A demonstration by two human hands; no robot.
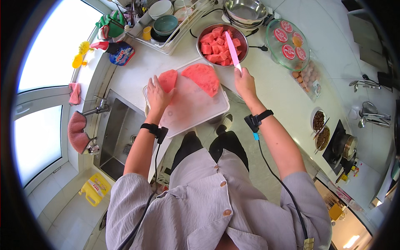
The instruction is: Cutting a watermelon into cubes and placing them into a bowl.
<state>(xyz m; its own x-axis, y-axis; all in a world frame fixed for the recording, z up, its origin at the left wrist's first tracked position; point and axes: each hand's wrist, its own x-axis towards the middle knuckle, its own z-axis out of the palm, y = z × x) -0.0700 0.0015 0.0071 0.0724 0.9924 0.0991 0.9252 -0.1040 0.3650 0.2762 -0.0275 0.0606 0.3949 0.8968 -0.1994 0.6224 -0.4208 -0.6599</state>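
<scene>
My right hand is closed around the white handle of a pink-bladed knife, whose blade extends over a metal colander filled with watermelon chunks. Fingers spread, my left hand rests at the left side of a white plastic cutting board, touching the smaller watermelon piece. A larger flat watermelon slice lies on the board's far half, between my hands. Pinkish juice stains the board near my left hand.
A steel sink with a faucet lies left of the board. Beyond stand a dish rack, a spray bottle and steel bowls. At right are a glass lid, bagged eggs, two food bowls and a cooktop pot.
</scene>
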